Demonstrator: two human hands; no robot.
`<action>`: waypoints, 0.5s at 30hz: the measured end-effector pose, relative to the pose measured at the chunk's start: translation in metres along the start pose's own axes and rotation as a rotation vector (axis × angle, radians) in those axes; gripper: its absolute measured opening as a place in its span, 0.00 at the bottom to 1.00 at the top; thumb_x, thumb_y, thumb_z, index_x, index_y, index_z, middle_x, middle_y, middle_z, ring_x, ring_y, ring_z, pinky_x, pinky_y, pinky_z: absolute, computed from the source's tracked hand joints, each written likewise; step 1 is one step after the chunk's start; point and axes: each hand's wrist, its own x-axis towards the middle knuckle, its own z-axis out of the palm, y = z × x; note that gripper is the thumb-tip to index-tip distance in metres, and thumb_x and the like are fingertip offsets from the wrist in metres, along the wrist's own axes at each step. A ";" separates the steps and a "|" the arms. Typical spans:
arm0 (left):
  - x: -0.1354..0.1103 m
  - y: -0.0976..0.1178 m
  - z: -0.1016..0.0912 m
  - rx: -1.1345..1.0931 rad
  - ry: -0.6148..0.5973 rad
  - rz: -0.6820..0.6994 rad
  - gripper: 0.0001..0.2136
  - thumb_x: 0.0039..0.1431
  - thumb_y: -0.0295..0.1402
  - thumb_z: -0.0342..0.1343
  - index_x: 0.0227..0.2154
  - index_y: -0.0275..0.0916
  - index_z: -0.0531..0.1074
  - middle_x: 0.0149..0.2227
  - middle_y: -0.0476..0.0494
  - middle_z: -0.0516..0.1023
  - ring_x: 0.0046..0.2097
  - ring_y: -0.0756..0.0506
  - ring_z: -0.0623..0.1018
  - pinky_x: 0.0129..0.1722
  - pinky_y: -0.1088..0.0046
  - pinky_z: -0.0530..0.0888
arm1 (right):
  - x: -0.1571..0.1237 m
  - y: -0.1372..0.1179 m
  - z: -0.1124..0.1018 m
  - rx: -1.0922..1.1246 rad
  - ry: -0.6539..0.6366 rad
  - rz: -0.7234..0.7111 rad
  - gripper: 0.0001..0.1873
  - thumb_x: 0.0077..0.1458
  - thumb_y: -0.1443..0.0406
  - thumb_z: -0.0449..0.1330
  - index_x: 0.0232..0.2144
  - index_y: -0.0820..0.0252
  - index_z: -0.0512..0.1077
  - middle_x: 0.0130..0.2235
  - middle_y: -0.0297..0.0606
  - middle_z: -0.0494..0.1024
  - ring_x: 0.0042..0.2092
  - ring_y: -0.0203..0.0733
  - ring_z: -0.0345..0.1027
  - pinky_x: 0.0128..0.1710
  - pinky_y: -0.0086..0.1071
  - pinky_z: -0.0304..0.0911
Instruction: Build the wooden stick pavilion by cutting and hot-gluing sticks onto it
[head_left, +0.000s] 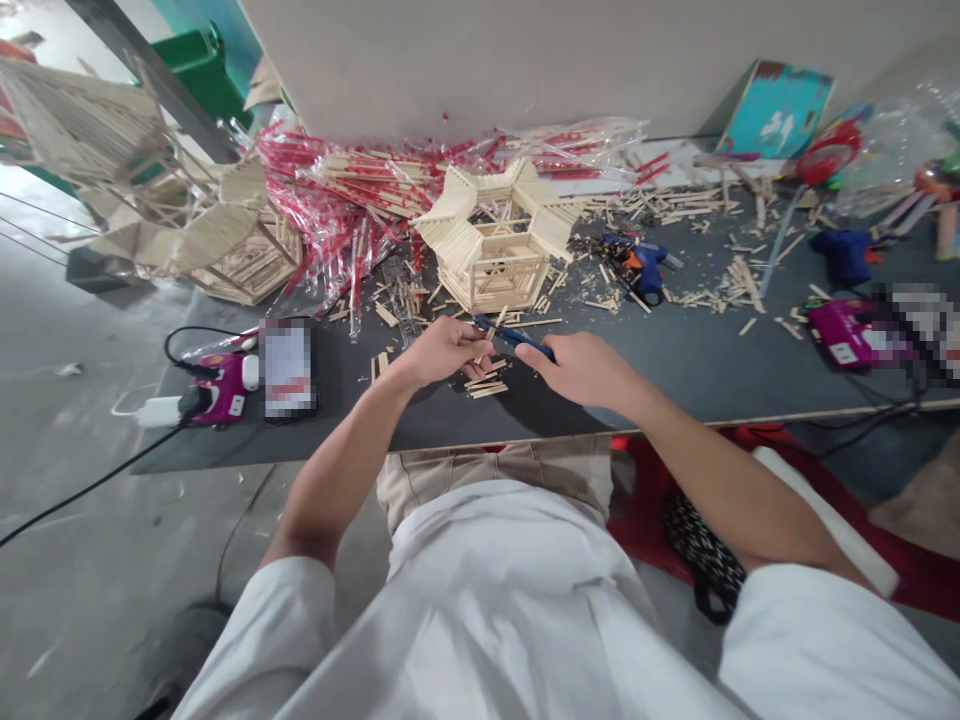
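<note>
Near the table's front edge, my left hand (452,350) pinches a thin wooden stick (492,336) held at a slant. My right hand (581,368) is wrapped around the handles of blue pliers (513,337), whose jaws meet the stick. Whether the jaws are cutting or just touching it, I cannot tell. Below my left fingers lie several short cut sticks (487,388). Just beyond both hands stands a small wooden stick model (491,270) with a star-shaped, flared roof.
Red-banded stick bundles in plastic (337,190) lie behind. A blue glue gun (641,265) rests right of the model among wood scraps. At left are a purple power strip (223,388), a phone (289,370) and larger stick models (225,240). Another purple power strip (844,333) sits right.
</note>
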 end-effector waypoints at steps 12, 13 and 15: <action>-0.002 0.005 0.001 -0.152 0.030 -0.112 0.12 0.56 0.34 0.76 0.32 0.29 0.82 0.31 0.37 0.86 0.31 0.47 0.86 0.35 0.74 0.84 | -0.001 0.002 0.003 0.009 0.017 -0.044 0.41 0.72 0.36 0.35 0.26 0.54 0.68 0.30 0.50 0.80 0.35 0.53 0.76 0.32 0.39 0.48; -0.002 0.006 0.001 -0.154 0.037 -0.118 0.11 0.56 0.33 0.76 0.32 0.29 0.82 0.30 0.38 0.86 0.31 0.47 0.86 0.34 0.74 0.84 | -0.001 0.001 0.003 0.000 0.016 -0.044 0.41 0.73 0.36 0.35 0.26 0.54 0.69 0.31 0.51 0.81 0.36 0.54 0.76 0.32 0.39 0.48; -0.003 0.009 0.003 -0.151 0.050 -0.129 0.10 0.57 0.32 0.75 0.32 0.28 0.82 0.30 0.38 0.86 0.30 0.47 0.85 0.33 0.74 0.84 | -0.002 0.000 0.002 -0.021 0.011 -0.040 0.41 0.73 0.37 0.35 0.28 0.55 0.71 0.33 0.52 0.82 0.37 0.55 0.78 0.32 0.39 0.48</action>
